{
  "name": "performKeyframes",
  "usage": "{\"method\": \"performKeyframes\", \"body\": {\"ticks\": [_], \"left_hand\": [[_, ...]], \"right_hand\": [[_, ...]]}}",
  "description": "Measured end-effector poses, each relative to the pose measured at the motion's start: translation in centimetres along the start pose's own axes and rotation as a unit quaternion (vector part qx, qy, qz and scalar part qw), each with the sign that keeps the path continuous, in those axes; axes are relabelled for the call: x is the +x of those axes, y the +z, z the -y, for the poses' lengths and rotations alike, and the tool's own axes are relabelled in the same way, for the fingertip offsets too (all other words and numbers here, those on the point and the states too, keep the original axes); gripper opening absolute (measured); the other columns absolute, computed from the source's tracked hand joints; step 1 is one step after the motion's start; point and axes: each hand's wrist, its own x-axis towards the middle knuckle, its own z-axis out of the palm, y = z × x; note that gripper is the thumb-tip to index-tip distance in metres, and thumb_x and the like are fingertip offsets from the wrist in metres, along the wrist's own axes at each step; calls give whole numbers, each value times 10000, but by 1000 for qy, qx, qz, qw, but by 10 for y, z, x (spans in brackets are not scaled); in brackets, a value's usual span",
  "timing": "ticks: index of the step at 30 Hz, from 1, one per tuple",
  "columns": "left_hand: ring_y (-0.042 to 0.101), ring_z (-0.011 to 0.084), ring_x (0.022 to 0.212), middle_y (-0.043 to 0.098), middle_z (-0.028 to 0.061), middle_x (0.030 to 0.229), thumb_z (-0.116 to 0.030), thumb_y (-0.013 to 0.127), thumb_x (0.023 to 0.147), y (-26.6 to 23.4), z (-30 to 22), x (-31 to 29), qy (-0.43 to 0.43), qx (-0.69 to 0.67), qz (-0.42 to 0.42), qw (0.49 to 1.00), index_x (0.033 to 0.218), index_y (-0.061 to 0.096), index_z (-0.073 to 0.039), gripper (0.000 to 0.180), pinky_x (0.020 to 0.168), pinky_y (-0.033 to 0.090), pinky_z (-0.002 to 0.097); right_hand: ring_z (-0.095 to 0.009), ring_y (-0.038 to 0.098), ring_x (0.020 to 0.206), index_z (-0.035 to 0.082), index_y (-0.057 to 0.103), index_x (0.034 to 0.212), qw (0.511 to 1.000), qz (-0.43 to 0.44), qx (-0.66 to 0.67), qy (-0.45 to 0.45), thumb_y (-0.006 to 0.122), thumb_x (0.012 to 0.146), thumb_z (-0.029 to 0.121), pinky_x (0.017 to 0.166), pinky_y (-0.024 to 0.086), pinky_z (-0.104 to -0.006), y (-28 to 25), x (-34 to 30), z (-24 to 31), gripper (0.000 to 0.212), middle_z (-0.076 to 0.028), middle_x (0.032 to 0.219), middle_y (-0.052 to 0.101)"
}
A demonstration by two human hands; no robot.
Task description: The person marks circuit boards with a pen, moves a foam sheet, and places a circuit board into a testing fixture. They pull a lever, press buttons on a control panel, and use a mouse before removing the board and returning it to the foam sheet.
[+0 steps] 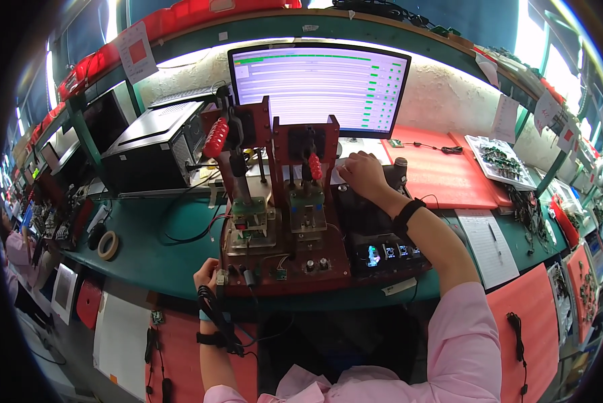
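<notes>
My left hand (207, 274) is at the lower left corner of a dark red test fixture (328, 272), fingers curled in. A coiled black cable (210, 307) hangs from it over the wrist; a small pale connector (221, 276) lies beside the fingertips. Two toggle clamps stand on the fixture, one with a large red grip (216, 138), the other with a smaller red grip (315, 166). Under each clamp sits a green circuit board (249, 207). Beyond a black box (375, 225) with small lit displays, my right hand (363, 173) bends downward below the monitor; its fingertips are hidden.
A lit monitor (321, 87) stands behind the fixture, a black computer case (155, 148) to its left. Right are a red mat (436, 171), a white tray of circuit boards (499, 161) and a paper sheet with a pen (487, 248). A tape roll (108, 246) lies left.
</notes>
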Motion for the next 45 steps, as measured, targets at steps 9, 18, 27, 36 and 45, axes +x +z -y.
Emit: {"method": "performKeyframes", "body": {"ticks": [9,18,27,36,45], "left_hand": [[454,54,624,522,6,666,-30,498,821,3,-3,2,-8,-33,9,999,824,527,34,70,540,367,226],[453,62,643,519,14,683,-37,493,821,2,-16,2,-5,-22,4,1000,839,514,35,77,561,376,227],[484,76,665,536,24,696,-33,484,813,1,2,2,-6,-29,-1,1000,836,523,25,73,588,399,235],[497,77,664,551,21,698,-57,507,800,0,10,1,0,-18,10,1000,831,521,18,82,590,403,231],[492,73,667,555,25,699,-88,519,798,-4,7,0,9,-9,-1,1000,844,523,19,117,586,401,231]], "right_hand": [[-304,576,834,37,614,694,995,44,66,67,592,852,296,743,471,-414,-1,0,-7,304,-92,790,613],[-289,573,886,31,623,673,989,103,65,88,585,843,328,760,478,-402,-2,0,-7,345,-102,819,613],[-291,568,843,45,621,665,992,73,71,78,602,844,300,741,469,-402,1,2,-8,312,-88,765,608],[-292,569,834,38,621,673,994,55,80,41,590,850,275,735,471,-414,3,4,-9,297,-96,754,596],[-301,582,851,30,636,690,996,37,75,44,544,865,289,756,481,-416,-2,4,-2,326,-107,782,609]]}}
